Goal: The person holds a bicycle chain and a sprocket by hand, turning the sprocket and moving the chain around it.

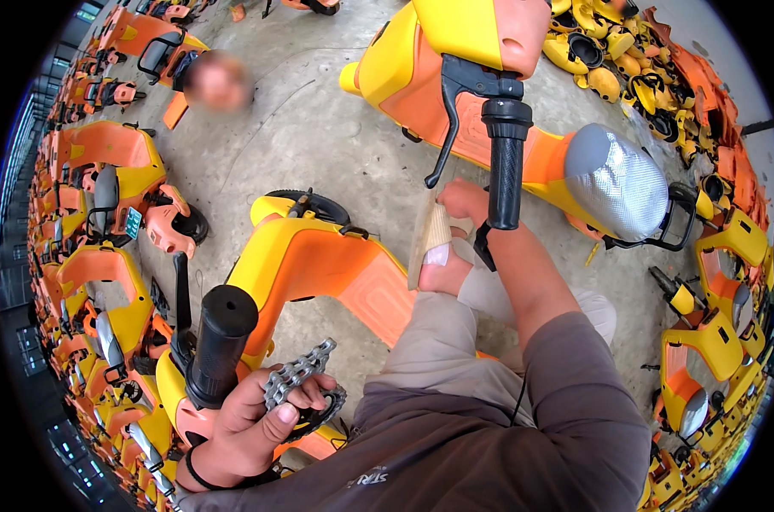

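At lower left, the left hand (249,427) clasps a chain (297,374); the right hand (464,200), near centre, curls, hold unclear.

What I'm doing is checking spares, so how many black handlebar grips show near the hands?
2. One handlebar grip is at lower left, close to the left hand; the other grip is right of centre, near the right hand. More may be hidden farther off.
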A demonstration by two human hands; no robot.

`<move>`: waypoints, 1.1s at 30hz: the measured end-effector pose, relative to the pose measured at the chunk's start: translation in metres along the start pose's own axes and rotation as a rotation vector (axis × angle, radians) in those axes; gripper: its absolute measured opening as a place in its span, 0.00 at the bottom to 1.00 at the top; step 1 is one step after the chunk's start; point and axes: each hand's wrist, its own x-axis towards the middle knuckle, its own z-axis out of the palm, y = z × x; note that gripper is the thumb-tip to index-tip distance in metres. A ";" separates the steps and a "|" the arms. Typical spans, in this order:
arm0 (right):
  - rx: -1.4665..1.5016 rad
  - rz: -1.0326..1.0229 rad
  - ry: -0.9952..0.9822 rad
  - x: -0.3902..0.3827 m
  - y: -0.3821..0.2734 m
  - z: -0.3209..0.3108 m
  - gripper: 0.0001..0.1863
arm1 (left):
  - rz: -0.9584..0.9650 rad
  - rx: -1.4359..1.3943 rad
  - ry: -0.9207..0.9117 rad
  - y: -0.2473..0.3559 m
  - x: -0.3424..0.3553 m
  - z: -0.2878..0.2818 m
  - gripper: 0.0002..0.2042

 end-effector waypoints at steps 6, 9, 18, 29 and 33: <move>0.266 0.064 0.027 0.015 -0.002 0.028 0.20 | 0.003 0.020 -0.028 0.004 0.000 -0.001 0.08; 0.586 0.155 0.158 0.011 -0.003 0.040 0.18 | 0.024 0.026 -0.042 0.000 -0.004 -0.004 0.08; 1.123 0.261 0.623 0.008 -0.021 0.046 0.10 | 0.057 0.025 -0.067 0.001 -0.009 -0.006 0.06; 0.146 0.107 0.483 -0.009 -0.022 0.033 0.13 | 0.070 0.028 -0.062 -0.002 -0.011 -0.008 0.06; 0.202 0.291 -0.036 0.011 -0.021 0.022 0.17 | 0.034 0.039 -0.064 0.003 -0.010 -0.006 0.06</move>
